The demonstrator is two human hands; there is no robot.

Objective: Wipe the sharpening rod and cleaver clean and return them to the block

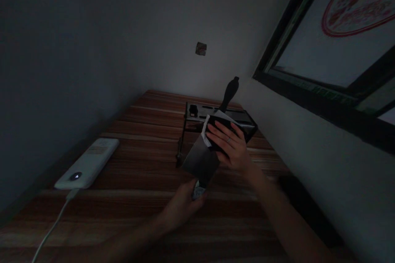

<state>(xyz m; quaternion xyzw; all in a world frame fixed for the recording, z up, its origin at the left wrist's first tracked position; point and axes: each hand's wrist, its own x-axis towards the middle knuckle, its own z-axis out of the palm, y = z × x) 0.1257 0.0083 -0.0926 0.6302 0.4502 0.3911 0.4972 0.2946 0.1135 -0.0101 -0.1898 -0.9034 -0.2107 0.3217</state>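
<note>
My left hand is closed round the short handle of a broad cleaver. Its grey blade points up and away from me. My right hand lies over the blade's top end, fingers stretched, pressing a white cloth against the metal. A ring shows on one finger. Both hands are over the middle of the wooden table. Just behind them stands a metal knife rack with a black-handled knife in it.
A white power bank with a white cable lies at the table's left. Grey walls close in at the left and back. A dark-framed window runs along the right wall. The room is dim.
</note>
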